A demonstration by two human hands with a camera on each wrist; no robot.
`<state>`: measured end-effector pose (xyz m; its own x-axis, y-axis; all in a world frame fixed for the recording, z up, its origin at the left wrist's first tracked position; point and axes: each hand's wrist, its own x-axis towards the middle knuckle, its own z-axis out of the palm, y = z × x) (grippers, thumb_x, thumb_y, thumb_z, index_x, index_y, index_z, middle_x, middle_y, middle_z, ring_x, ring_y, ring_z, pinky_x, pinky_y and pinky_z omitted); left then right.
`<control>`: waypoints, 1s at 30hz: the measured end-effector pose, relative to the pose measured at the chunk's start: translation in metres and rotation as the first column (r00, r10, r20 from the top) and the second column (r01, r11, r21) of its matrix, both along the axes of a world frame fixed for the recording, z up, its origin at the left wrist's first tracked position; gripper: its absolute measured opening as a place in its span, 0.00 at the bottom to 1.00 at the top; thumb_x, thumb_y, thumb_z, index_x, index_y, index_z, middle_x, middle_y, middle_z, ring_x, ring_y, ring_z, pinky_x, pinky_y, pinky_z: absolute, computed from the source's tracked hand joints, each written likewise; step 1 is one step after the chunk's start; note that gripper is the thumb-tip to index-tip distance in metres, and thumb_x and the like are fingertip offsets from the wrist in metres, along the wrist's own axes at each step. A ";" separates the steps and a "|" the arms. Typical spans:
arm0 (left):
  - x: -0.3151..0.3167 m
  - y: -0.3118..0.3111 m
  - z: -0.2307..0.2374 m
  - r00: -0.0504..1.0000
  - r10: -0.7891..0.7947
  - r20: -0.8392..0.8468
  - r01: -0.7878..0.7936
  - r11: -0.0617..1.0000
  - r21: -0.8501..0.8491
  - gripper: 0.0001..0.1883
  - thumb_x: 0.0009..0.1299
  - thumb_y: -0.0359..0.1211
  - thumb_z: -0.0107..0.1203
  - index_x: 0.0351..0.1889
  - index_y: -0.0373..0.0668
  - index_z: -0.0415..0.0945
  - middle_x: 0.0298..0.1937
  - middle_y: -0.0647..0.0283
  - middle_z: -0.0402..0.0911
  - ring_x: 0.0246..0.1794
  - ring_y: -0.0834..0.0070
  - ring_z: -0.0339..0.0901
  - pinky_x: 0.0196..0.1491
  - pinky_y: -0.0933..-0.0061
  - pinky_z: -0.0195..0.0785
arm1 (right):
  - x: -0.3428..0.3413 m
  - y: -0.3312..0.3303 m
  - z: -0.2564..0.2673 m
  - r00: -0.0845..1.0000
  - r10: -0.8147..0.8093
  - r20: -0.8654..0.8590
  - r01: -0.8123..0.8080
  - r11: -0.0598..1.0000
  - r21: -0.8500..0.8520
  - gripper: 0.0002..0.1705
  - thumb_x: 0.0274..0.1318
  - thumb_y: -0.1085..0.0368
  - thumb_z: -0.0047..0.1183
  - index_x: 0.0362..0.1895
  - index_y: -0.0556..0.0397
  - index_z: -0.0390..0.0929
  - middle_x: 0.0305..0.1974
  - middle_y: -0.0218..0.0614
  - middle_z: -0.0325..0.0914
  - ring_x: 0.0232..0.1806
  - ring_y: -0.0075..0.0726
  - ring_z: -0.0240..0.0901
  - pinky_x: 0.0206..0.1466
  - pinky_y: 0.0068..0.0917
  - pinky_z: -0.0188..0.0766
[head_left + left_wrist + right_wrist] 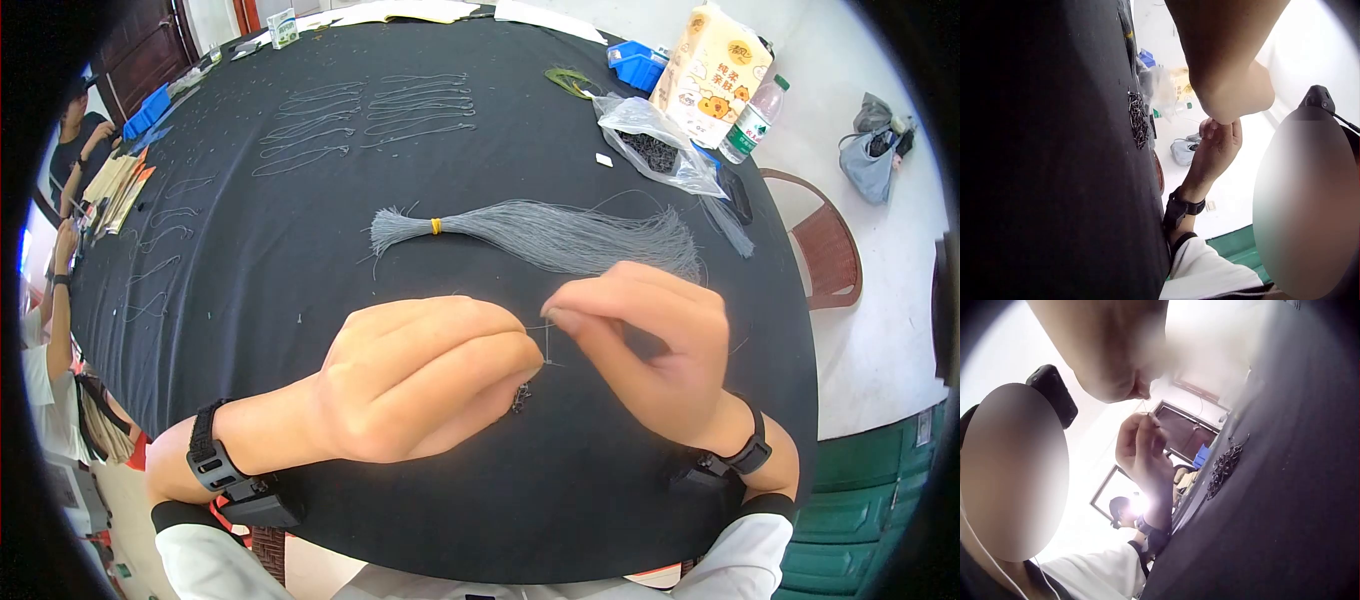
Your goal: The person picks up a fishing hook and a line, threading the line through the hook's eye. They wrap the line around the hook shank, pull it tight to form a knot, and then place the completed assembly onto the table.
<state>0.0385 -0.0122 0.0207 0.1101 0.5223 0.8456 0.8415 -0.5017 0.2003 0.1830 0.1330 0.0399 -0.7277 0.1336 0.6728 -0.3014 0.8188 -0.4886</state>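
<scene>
Above the black table, my left hand [430, 380] pinches a thin grey cord [547, 345] near its fingertips. Just to its right, my right hand [655, 350] holds thumb and forefinger together on the cord's other part; the exact grip is too small to see. A short crosswise piece hangs on the cord between the hands. Partly hidden under my left hand is a pile of small dark metal pieces, which the right wrist view shows as a heap [1225, 470] on the cloth. Behind the hands lies a grey cord bundle [560, 235] tied with a yellow band.
Rows of looped cords [420, 105] lie at the back. At the back right are a plastic bag [665, 150] of dark pieces, a tissue pack [712, 75], a water bottle [755, 120] and a blue box [637, 65]. Another person [85, 135] sits at the left.
</scene>
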 end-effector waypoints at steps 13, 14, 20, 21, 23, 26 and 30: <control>-0.003 -0.004 0.000 0.998 0.050 0.049 -0.046 0.996 -0.070 0.12 0.54 0.18 0.62 0.36 0.34 0.78 0.32 0.56 0.80 0.18 0.83 0.69 0.19 0.84 0.62 | 0.004 -0.009 -0.007 0.952 0.225 0.208 -0.178 0.959 -0.222 0.06 0.46 0.75 0.60 0.32 0.56 0.82 0.22 0.36 0.78 0.20 0.29 0.72 0.24 0.22 0.66; -0.003 -0.003 0.000 0.997 0.057 0.047 -0.054 0.996 -0.066 0.12 0.54 0.18 0.62 0.36 0.33 0.78 0.32 0.56 0.80 0.18 0.83 0.69 0.19 0.84 0.62 | 0.004 -0.011 -0.005 0.964 0.194 0.180 -0.171 0.976 -0.137 0.06 0.45 0.75 0.60 0.31 0.56 0.82 0.22 0.36 0.77 0.20 0.29 0.72 0.23 0.23 0.65; -0.003 0.000 -0.002 0.998 0.051 0.024 -0.050 0.998 -0.048 0.11 0.51 0.17 0.61 0.34 0.33 0.78 0.31 0.56 0.80 0.21 0.75 0.75 0.21 0.80 0.66 | 0.011 -0.014 0.010 0.999 0.033 -0.030 -0.030 0.994 0.105 0.10 0.39 0.78 0.62 0.30 0.56 0.81 0.19 0.35 0.73 0.17 0.33 0.69 0.20 0.26 0.63; -0.002 0.001 -0.003 0.999 0.029 0.029 -0.027 0.999 -0.041 0.11 0.51 0.17 0.62 0.33 0.33 0.78 0.31 0.56 0.80 0.22 0.74 0.76 0.22 0.78 0.67 | 0.009 -0.011 0.012 0.999 0.014 -0.047 -0.009 0.993 0.120 0.09 0.40 0.78 0.61 0.31 0.56 0.81 0.18 0.36 0.72 0.17 0.34 0.68 0.20 0.26 0.62; -0.001 0.001 -0.004 0.999 -0.017 0.039 0.018 1.000 -0.025 0.11 0.51 0.18 0.62 0.33 0.33 0.78 0.31 0.55 0.80 0.23 0.70 0.78 0.23 0.76 0.69 | 0.007 -0.007 0.013 0.999 -0.025 -0.039 0.030 0.991 0.132 0.09 0.42 0.78 0.61 0.31 0.57 0.81 0.19 0.36 0.73 0.16 0.34 0.68 0.20 0.26 0.61; 0.003 -0.002 0.001 0.999 -0.026 0.042 0.029 0.998 -0.063 0.11 0.50 0.18 0.63 0.33 0.33 0.78 0.30 0.55 0.80 0.24 0.68 0.78 0.25 0.75 0.70 | 0.002 0.001 0.004 0.999 -0.017 -0.049 0.022 0.995 0.096 0.07 0.44 0.77 0.61 0.31 0.57 0.81 0.19 0.36 0.73 0.16 0.31 0.67 0.20 0.24 0.60; 0.003 0.000 -0.001 0.996 -0.028 0.079 0.033 0.998 -0.055 0.11 0.51 0.17 0.63 0.33 0.33 0.78 0.30 0.56 0.80 0.22 0.72 0.77 0.22 0.78 0.68 | -0.001 0.003 0.003 0.999 -0.006 -0.036 0.008 0.997 0.072 0.06 0.45 0.77 0.61 0.31 0.56 0.81 0.19 0.35 0.74 0.16 0.30 0.66 0.20 0.24 0.60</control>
<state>0.0414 -0.0121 0.0192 0.0615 0.5665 0.8218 0.8067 -0.5131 0.2933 0.1822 0.1360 0.0425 -0.7021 0.0888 0.7065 -0.3119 0.8537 -0.4171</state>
